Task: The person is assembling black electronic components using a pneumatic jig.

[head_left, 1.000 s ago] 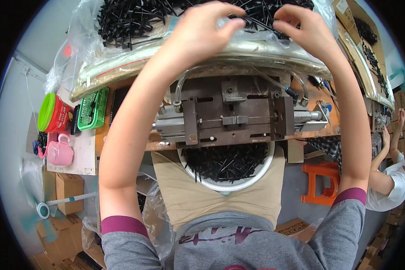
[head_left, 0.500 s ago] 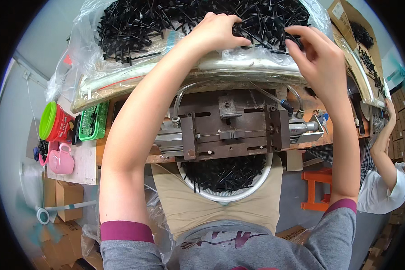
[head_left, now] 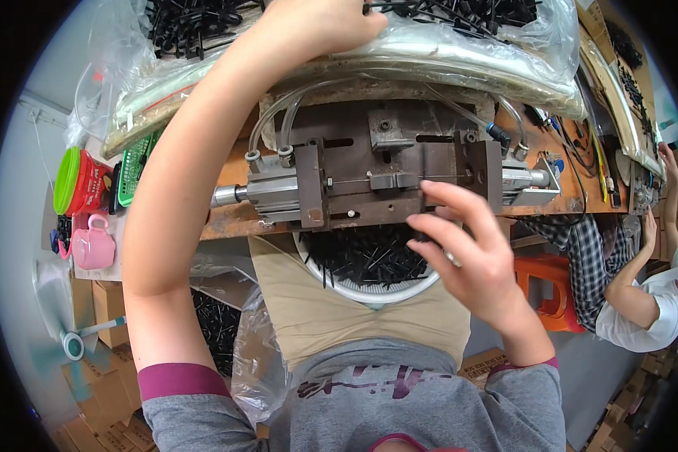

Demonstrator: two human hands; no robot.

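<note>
Two hands of the wearer show, one left (head_left: 339,24) and one right (head_left: 471,256), and one co-worker (head_left: 646,313) sits at the right. There is one brown metal fixture (head_left: 403,154) with two silver cylinders (head_left: 273,197), one at each end, and four clear tube (head_left: 288,124) ends, two per side. One white basin (head_left: 373,296), one pink mug (head_left: 95,247), one red bucket (head_left: 88,187), one green basket (head_left: 130,172) and one orange stool (head_left: 556,290) appear, plus at least one fan (head_left: 73,346). Black pieces (head_left: 361,258) lie in at least four heaps, too many to count, and cardboard boxes (head_left: 113,309) number several.
</note>
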